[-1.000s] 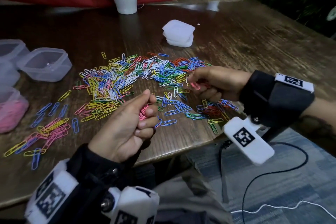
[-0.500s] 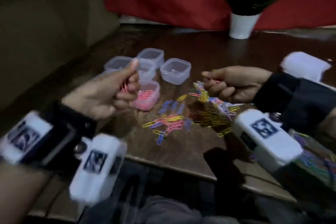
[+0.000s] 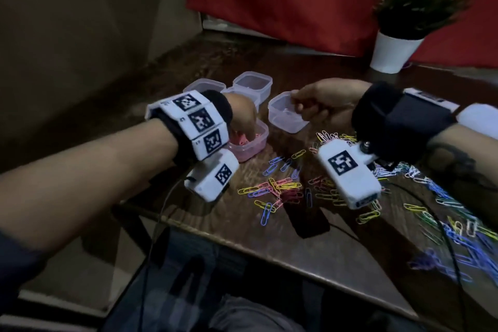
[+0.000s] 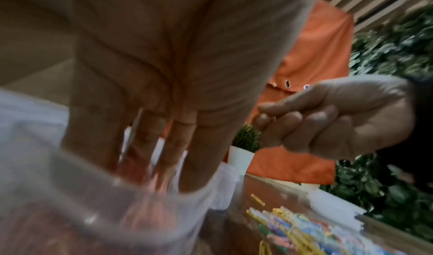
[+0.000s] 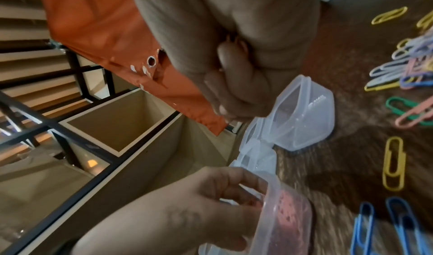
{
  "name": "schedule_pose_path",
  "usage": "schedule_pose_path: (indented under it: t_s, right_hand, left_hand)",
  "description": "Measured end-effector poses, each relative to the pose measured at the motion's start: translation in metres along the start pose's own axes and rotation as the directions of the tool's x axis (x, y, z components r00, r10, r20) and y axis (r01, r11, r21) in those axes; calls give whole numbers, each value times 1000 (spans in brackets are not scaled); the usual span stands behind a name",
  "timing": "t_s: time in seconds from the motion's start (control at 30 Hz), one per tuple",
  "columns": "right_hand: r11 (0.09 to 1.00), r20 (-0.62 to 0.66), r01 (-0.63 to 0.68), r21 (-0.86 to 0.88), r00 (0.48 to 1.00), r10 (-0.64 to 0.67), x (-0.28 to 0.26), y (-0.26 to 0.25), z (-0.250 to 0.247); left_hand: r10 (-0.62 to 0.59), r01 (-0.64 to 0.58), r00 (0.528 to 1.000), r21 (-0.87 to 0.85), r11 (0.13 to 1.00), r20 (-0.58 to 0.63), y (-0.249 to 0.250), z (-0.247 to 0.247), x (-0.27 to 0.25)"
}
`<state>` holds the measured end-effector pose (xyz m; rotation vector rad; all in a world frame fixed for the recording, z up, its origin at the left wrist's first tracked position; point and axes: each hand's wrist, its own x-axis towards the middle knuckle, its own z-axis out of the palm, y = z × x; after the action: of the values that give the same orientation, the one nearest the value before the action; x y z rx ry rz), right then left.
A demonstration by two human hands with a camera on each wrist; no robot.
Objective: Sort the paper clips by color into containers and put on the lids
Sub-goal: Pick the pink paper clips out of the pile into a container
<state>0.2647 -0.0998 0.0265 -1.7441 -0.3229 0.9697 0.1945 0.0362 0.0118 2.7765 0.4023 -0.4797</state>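
Dark wood table (image 3: 318, 245), loose multicolour paper clips (image 3: 280, 188), clear plastic containers (image 3: 252, 83), white plant pot (image 3: 393, 52)

Tight quarters at the far left corner of the table (image 3: 336, 264): five clear containers (image 3: 252, 83) bunched edge to edge, no finger-gap between most of them. The left hand (image 3: 242, 113) fills the mouth of the pink-filled container (image 3: 250, 147), the right hand (image 3: 320, 101) hovers over the neighbouring empty container (image 3: 285, 116). Loose paper clips (image 3: 280, 188) litter the near side (thicker toward the right). Bare wood runs behind, up to the potted plant (image 3: 396, 51).
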Motion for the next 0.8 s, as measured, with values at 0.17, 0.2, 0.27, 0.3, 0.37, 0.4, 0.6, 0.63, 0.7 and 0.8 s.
schedule_pose_path:
  t_s: [0.17,0.2,0.27,0.3,0.37,0.4,0.6,0.63,0.7,0.8]
  right_hand:
    - [995,28,-1,-98,1000,4,10,-5,5]
    - [993,36,0,-120,999,4,11,-5,7]
    - [979,27,1,-206,1000,4,14,-2,13]
    - [966,5,6,-259,1000,-5,15,-2,19]
    - [939,-25,15,-344,999,-25,21,-3,32]
    - [924,-28,9,-382,999,-22,24,-6,40]
    - [566,19,98,-819,990,-143,24,-17,79]
    - [506,19,111,-855,983,-184,22,-15,80]
    - [386,66,167,-907,963,-260,18,-8,85]
    - [270,168,274,-923,919,-355,18,2,89]
  left_hand:
    - [34,-70,953,-112,991,-300,-30,-16,-21]
    - [28,-45,950,-48,998,-312,-35,-12,-23]
    - [-15,38,977,103,994,-215,-39,4,-24]
    - [-37,63,982,137,989,-186,-38,12,-23]
    - [-56,81,977,116,990,-204,-35,18,-20]
    - [-51,71,973,80,994,-225,-35,17,-20]
    - [58,-109,942,-137,985,-330,-39,23,-36]
    - [71,-134,933,-159,978,-353,-41,25,-38]
    - [77,-163,926,-207,965,-370,-44,27,-38]
    - [74,-168,933,-246,955,-352,-48,28,-35]
